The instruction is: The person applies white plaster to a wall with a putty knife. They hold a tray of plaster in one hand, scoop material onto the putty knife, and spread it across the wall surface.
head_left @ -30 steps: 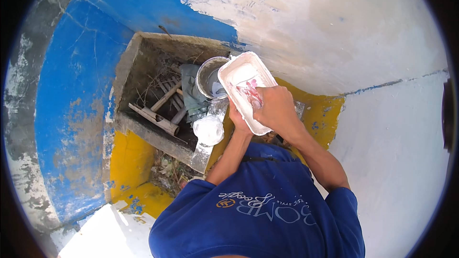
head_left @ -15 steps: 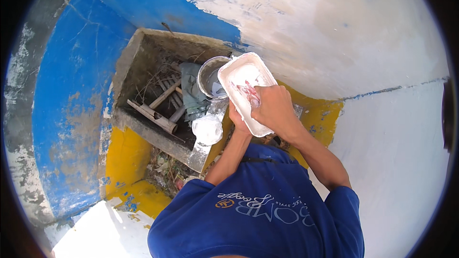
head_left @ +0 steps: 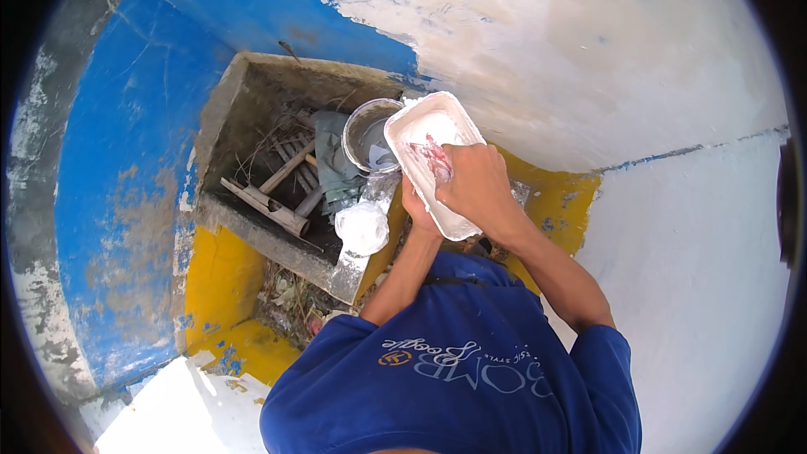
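A white rectangular tray point(head_left: 460, 228), smeared with thick white paste, is tilted in front of me. My left hand point(head_left: 418, 206) grips it at its near left side, the fingers partly hidden below it. My right hand point(head_left: 477, 183) is closed inside the tray, knuckles up. Out of its fingers shows a red-and-white streaked thing point(head_left: 435, 156) coated with the paste; its kind I cannot make out. Just left of the tray stands a round bucket point(head_left: 353, 136) with greyish contents. A white, paste-covered lump or tub top point(head_left: 362, 229) sits on the ledge nearby.
A concrete trough point(head_left: 220, 130) at the left holds bamboo pieces point(head_left: 267, 207), twigs and a grey-green cloth point(head_left: 333, 151). The blue wall point(head_left: 118, 202) rises left, a partly white-coated wall point(head_left: 538, 50) ahead, a whitish wall point(head_left: 689, 286) at right. Yellow-painted surfaces point(head_left: 220, 273) lie below.
My right hand has shifted very slightly left inside the tray. My left hand keeps its hold on the tray, and the whole view has moved a little.
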Available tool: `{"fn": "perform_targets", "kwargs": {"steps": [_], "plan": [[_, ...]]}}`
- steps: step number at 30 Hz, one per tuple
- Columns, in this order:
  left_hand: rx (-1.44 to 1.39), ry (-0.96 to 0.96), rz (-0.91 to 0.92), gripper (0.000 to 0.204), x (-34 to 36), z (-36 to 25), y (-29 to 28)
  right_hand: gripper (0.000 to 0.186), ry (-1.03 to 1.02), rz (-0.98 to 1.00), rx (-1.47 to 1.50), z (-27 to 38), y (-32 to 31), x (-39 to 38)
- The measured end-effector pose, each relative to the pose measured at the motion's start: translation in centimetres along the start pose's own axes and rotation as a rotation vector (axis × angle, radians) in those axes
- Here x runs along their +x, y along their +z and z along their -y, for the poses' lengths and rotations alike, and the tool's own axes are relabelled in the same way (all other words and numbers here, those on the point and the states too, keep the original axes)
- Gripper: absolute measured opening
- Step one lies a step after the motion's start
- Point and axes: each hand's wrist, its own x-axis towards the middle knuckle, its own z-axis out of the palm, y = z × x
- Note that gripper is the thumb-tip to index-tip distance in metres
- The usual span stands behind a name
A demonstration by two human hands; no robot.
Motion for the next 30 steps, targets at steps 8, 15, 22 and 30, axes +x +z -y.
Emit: {"fn": "perform_targets", "kwargs": {"steps": [8,15,22,30], "plan": [[-0.014,0.022,0.012,0.062,0.2,0.2,0.6,0.022,0.01,0.025,-0.079,-0.9,-0.7,0.2],[-0.022,-0.052,0.007,0.063,-0.1,0.3,0.3,0.018,-0.034,-0.134,-0.113,-1.8,-1.6,0.3],[0.012,-0.049,-0.165,0.061,-0.3,0.4,0.0,0.018,0.074,-0.006,-0.126,-1.4,-0.6,-2.3],[-0.061,-0.03,-0.034,0.059,0.1,-0.1,0.7,0.024,0.078,-0.001,-0.007,0.0,-0.3,-1.6]]}}
